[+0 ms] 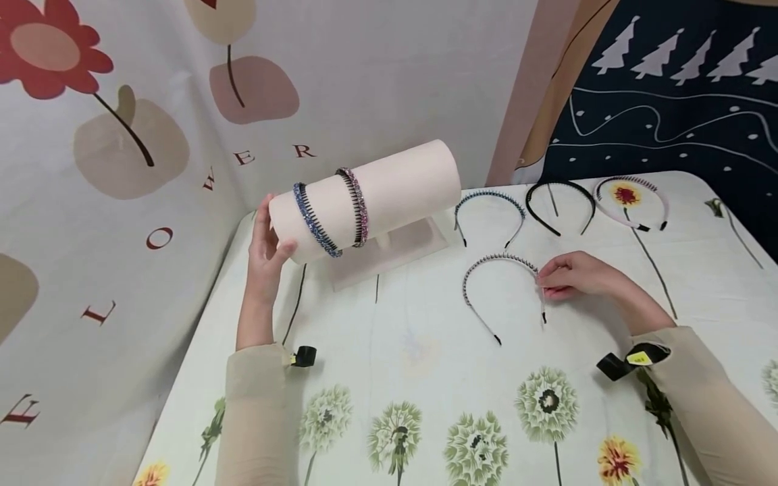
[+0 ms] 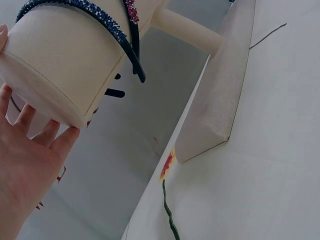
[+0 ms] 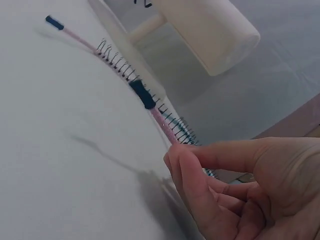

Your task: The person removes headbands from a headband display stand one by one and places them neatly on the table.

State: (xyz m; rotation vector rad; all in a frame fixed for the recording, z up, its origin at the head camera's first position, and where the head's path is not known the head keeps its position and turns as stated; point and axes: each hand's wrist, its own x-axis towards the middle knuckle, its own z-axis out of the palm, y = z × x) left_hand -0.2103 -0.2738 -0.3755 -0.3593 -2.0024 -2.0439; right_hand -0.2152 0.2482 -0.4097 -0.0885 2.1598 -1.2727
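Observation:
A pale padded cylinder stand carries a blue glittery headband near its left end and a pink glittery headband to the right of it. My left hand holds the cylinder's left end, thumb in front and fingers round the rim; in the left wrist view its fingertips touch the edge. A thin pale pink toothed headband is pinched between the thumb and fingers of my right hand, near one dark-tipped end. It is in front of the stand, arch away from me.
Behind my right hand lie a blue toothed headband, a black headband and a pale pink headband. The stand's flat base rests on a flower-print tablecloth. Printed fabric hangs behind the table.

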